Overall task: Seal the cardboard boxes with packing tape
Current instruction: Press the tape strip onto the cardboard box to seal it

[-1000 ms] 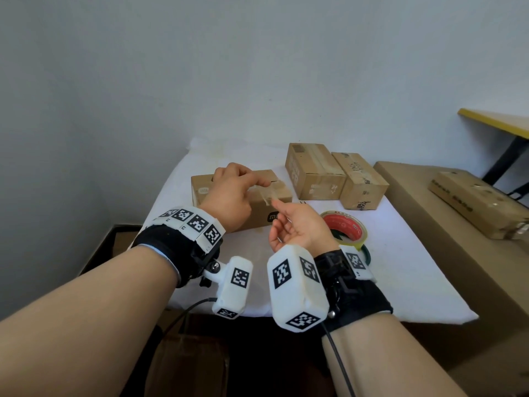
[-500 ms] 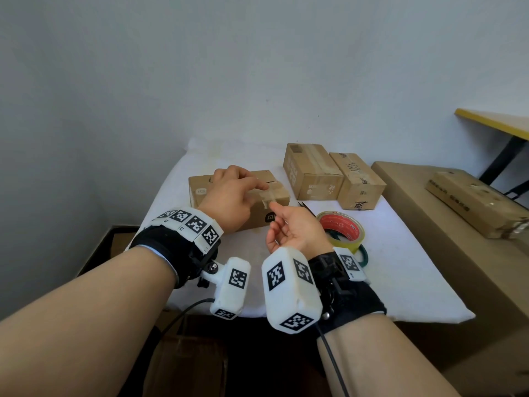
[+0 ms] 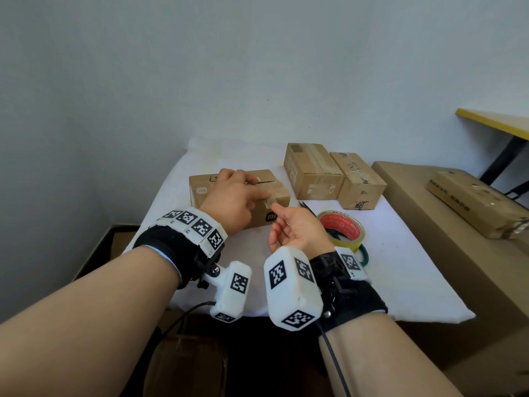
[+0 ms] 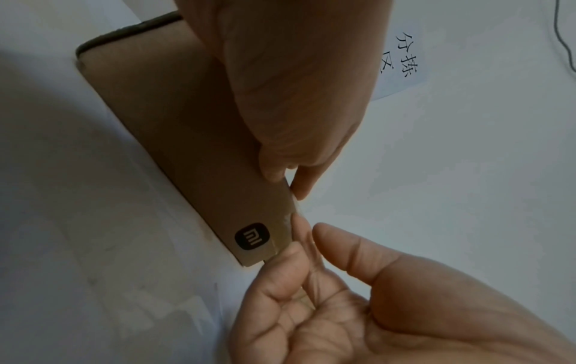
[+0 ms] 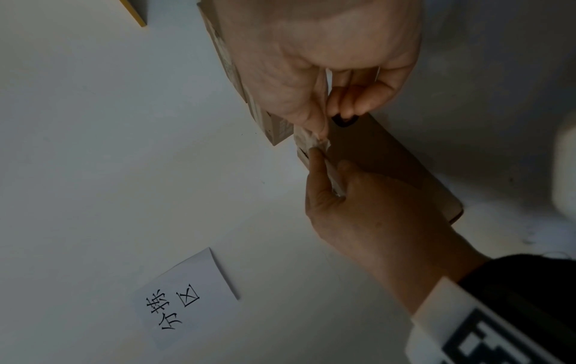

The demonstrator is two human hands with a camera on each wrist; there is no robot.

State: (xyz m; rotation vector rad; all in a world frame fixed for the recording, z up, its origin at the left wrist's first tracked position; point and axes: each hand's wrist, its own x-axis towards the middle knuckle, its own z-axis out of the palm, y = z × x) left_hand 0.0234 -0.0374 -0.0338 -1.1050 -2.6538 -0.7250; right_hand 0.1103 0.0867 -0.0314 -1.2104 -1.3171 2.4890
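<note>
Two hands meet at the near box's (image 3: 259, 214) right end on the white counter (image 3: 395, 282). The right hand (image 3: 297, 234), palm up and loosely uncurled, fingers the crumpled tape end (image 5: 313, 140); the left hand (image 3: 233, 203) lies over the box, thumb and forefinger pinching that tape. Better to smooth it flat over the corner, pressing outward. Beyond, the tape roll (image 3: 342, 230), then two more boxes (image 3: 335, 176).
</note>
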